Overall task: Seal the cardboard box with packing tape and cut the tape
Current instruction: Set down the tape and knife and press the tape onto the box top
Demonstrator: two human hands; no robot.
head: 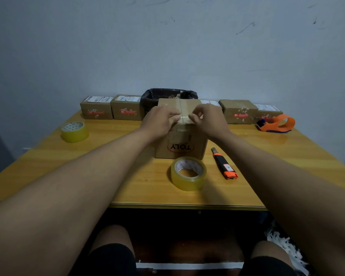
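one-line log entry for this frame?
stage: pressing tape | left hand: on box top | right hand: on tape strip | knife: on table

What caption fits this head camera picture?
Both hands press tape onto the cardboard box.

On my table: five cardboard boxes, the nearest under my hands; two tape rolls; one knife; one dispenser; one black bag.

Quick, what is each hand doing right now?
Left hand: fingers curled, pressing on the cardboard box top; grip unclear.
Right hand: fingertips pinched at the tape strip; hold unclear.
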